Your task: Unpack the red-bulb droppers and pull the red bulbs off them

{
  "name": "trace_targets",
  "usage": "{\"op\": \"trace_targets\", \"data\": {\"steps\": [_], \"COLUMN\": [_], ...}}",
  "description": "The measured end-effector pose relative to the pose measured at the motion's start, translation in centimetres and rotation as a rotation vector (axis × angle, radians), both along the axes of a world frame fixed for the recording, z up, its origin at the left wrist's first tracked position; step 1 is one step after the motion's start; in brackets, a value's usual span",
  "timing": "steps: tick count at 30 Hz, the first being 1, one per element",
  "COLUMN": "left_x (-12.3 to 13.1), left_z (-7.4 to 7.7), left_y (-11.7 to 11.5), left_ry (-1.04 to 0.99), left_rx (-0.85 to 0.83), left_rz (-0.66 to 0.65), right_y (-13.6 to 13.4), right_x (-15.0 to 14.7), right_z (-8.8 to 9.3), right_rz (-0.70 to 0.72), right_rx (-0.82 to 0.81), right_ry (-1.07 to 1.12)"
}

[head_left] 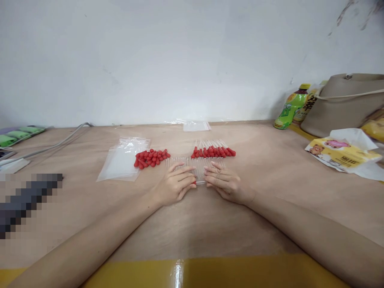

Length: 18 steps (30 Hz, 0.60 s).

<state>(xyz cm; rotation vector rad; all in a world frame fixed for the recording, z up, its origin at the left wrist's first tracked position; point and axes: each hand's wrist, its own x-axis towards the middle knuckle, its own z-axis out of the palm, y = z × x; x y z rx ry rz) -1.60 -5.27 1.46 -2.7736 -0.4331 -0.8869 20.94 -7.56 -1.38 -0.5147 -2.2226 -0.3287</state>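
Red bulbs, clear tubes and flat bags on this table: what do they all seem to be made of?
Red bulbs: probably rubber, smooth and opaque with little shine.
Clear tubes: glass or hard plastic, see-through with bright glints; the look alone doesn't settle which.
Flat bags: likely thin plastic film, translucent, with shiny patches.

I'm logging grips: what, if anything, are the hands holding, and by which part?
A clear tube with a red bulb: the left hand holds the bulb end; the right hand is at the other end, its grip hidden.
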Motion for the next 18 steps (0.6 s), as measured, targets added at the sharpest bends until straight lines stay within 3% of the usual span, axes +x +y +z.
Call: {"op": "trace_targets", "data": {"steps": [5,8,13,18], "left_x": [-1.7,-3.2,-4.1,-6.5], "left_z": [0.0,0.0,0.5,1.6], "left_y": [0.6,1.2,2.0,3.9], "left_ry": [-0.088,-0.187,-0.419,-0.623], "left_rx": [0.008,0.011,-0.122,-0.190], "left_rz": [0.075,0.199,0.360,0.716], "right_y": [-0.1,-0.2,0.0,0.1], "right_x": [0.9,1.6,2.2,2.8], "right_z": [0.4,0.8,1.1,1.2], "right_rz": [-0.067,-0.326,-0.805,-0.964], "right_rx": [-0.026,-0.075,-0.175,-0.427], "right_ry": [0.077,0.177,0.128,0.055]}}
